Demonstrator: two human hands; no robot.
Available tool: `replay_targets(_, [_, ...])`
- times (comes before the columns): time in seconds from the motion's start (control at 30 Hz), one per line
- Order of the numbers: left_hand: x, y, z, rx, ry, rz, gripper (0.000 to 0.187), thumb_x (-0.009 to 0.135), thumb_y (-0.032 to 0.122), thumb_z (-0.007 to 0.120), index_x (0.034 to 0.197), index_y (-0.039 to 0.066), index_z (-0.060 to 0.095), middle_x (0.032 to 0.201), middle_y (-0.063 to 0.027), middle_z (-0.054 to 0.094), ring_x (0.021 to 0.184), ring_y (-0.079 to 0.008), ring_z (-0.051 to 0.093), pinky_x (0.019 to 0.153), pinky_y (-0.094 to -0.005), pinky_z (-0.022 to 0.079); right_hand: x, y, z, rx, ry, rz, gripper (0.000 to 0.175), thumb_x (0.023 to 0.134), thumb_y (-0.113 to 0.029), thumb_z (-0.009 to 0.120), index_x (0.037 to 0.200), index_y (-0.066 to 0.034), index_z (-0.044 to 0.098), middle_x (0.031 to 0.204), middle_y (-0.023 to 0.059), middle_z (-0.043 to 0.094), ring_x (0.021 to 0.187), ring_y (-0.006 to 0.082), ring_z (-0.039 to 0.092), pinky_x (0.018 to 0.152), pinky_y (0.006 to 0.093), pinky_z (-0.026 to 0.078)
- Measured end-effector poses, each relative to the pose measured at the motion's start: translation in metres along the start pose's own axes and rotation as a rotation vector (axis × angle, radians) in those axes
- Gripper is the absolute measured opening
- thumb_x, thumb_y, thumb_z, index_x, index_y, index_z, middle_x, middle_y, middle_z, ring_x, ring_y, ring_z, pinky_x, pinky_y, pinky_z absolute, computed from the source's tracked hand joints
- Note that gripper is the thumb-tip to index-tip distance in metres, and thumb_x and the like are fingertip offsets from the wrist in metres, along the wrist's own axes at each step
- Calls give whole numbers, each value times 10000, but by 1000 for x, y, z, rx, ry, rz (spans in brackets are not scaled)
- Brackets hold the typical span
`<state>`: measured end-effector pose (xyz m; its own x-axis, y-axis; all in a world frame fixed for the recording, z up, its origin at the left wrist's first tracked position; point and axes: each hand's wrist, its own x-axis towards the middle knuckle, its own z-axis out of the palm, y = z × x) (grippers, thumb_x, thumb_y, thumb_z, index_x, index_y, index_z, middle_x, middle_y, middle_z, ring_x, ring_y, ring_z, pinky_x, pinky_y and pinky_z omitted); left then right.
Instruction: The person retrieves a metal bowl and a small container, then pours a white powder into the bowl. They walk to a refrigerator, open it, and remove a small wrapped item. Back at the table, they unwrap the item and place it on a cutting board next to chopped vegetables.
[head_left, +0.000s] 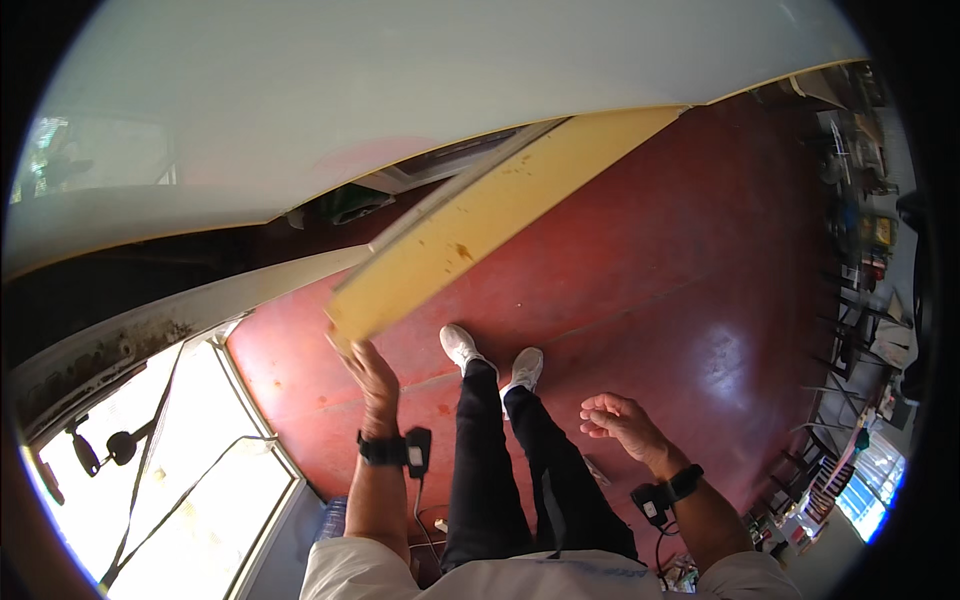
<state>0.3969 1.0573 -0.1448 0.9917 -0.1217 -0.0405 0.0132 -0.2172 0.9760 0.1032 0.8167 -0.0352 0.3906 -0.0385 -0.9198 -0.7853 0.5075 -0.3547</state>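
A long yellowed panel (450, 240) with brown stains slants from beneath a large glossy white panel (420, 75) toward me. My left hand (369, 375) is at its near end, with fingers around the corner; part of the grip is hidden by the panel. My right hand (619, 424) hangs over the floor, loosely bent and holding nothing. Behind the yellowed panel is a dark opening with a green object (356, 202) partly seen inside. Both wrists wear black straps with small cabled devices.
Below lies a red floor (645, 300), where my white shoes (459, 343) stand. A pale, stained frame edge (157, 334) runs along the left. Beyond is a bright glazed opening (195, 450) with dark straps across it. Cluttered furniture (847, 337) lines the right side.
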Motion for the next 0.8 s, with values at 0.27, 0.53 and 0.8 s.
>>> replay_targets(0.27, [-153, 74, -1, -99, -515, -357, 745, 902, 456, 577, 1380, -32, 279, 1275, -164, 459, 1171, -256, 461, 989, -386, 372, -5, 19, 1, 158, 0, -27, 386, 975, -300, 524, 1218, 0, 518, 1109, 112, 602, 973, 190, 624, 858, 326, 502])
replay_targets(0.53, [-194, 92, 27, 78, -1204, -276, 323, 855, 117, 670, 1144, 18, 566, 1057, -123, 623, 964, -218, 620, 842, -329, 495, -5, 87, -33, 577, 113, -163, 419, 915, -332, 553, 1276, -122, 517, 1162, 21, 593, 1065, 138, 548, 897, 313, 438])
replay_targets(0.8, [-154, 85, 59, 247, -1010, -439, 174, 907, 82, 580, 1050, -13, 604, 954, -82, 659, 928, -136, 619, 825, -265, 492, -13, 157, -144, 922, 450, -452, 407, 999, -404, 409, 1235, -103, 547, 1116, 21, 610, 1006, 136, 562, 839, 326, 470])
